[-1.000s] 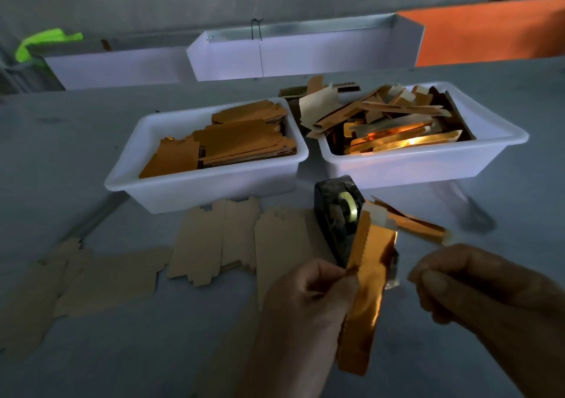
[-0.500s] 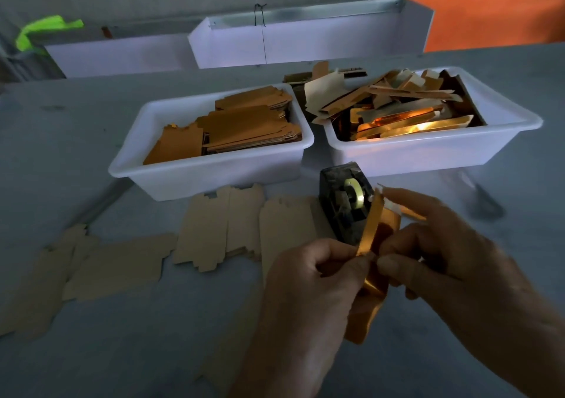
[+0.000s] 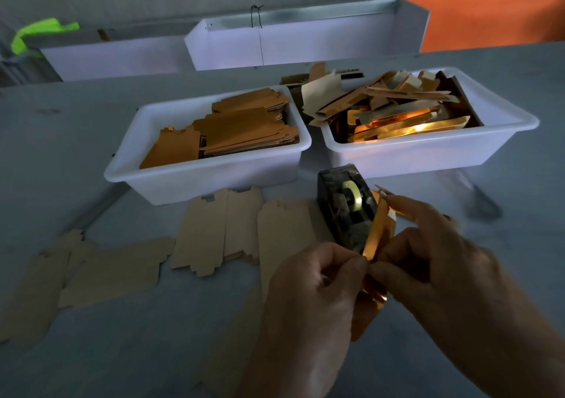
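Head view: both hands hold one gold card (image 3: 374, 232) above the desk (image 3: 153, 336), near its front edge, just before the tape dispenser (image 3: 345, 211).
Left hand (image 3: 308, 278): thumb and forefinger pinch the card's left edge.
Right hand (image 3: 434, 263): fingers pinch its right side.
Risk: uneven squeezing may crease the shiny card, or it slips out.
Card to grip: almost upright between both pinches, lower end below the hands.

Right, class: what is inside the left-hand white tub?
Flat orange-brown card blanks, stacked and overlapping, fill most of the left tub; a strip of its white inside shows at the left. The floor beneath the stacks, and how deep they go, is covered.
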`<act>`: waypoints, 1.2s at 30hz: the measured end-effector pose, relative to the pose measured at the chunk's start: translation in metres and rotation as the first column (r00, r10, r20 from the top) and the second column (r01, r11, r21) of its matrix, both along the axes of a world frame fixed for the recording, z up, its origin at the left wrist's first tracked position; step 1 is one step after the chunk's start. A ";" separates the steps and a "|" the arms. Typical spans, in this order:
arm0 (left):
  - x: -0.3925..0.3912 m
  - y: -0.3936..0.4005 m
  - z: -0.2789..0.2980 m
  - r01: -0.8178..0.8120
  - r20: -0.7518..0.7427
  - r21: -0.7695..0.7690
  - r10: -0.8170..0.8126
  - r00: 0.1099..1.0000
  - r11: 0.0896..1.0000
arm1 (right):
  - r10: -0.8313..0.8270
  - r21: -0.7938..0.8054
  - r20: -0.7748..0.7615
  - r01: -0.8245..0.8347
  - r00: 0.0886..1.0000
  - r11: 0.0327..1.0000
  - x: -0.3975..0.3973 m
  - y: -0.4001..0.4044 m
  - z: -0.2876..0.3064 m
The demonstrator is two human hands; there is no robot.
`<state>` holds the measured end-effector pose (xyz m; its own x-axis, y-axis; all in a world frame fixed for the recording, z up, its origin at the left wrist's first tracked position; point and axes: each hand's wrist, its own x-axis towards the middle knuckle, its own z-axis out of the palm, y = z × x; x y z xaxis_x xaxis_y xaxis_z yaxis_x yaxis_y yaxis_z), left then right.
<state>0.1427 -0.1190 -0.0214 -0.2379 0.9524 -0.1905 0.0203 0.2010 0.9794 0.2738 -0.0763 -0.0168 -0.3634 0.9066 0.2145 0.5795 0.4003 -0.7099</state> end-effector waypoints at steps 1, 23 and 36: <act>0.002 0.000 -0.003 -0.023 -0.017 -0.003 0.023 1.000 1.000 | 0.001 -0.015 -0.016 -0.001 1.000 1.000 0.000 0.000 0.000; 0.009 -0.004 -0.001 -0.178 -0.187 0.297 0.240 0.952 0.938 | 0.025 -0.470 -0.246 -0.142 0.969 0.871 0.006 0.016 0.027; -0.030 -0.007 -0.030 -0.285 -0.374 0.230 0.355 0.857 0.930 | -0.091 -0.509 -0.478 -0.191 0.873 0.839 -0.012 0.062 0.013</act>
<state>0.1128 -0.1259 -0.0513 -0.5575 0.8188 0.1366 0.3811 0.1063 0.9184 0.2621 -0.0145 -0.0034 -0.3948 0.9089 -0.1347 0.1118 -0.0980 -0.9889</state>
